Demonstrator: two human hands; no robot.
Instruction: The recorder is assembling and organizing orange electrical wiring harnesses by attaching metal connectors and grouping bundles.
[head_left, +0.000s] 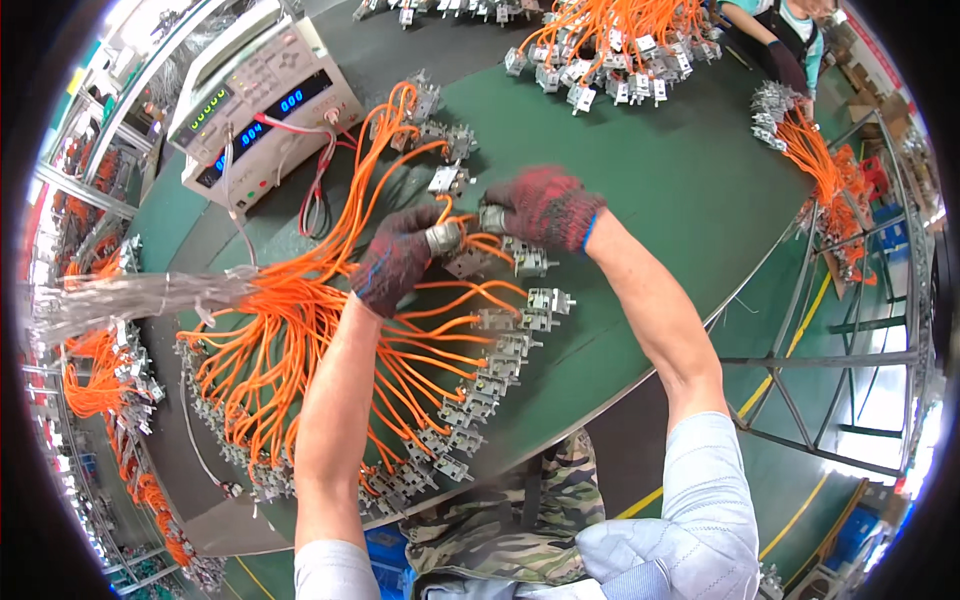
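My left hand (392,258), in a dark knit glove with grey-covered fingertips, pinches an orange cable (446,206) above the green table. Beside it, my right hand (545,208), in a red and black glove, is closed at the fingertips; what they hold is hidden. The two hands nearly meet. A large bundle of orange cables (285,300) fans out under and around my left forearm. Each cable end carries a small silvery metal connector, and these connectors (505,365) line the fan's outer edge. One connector (450,180) lies just beyond my fingertips.
A bench instrument (265,110) with lit displays and red and white test leads (318,190) stands at the far left. Grey wires (150,298) gather at the left. Another cable bundle (620,40) lies at the back. A co-worker (785,45) handles cables at far right, near a metal rack (850,360).
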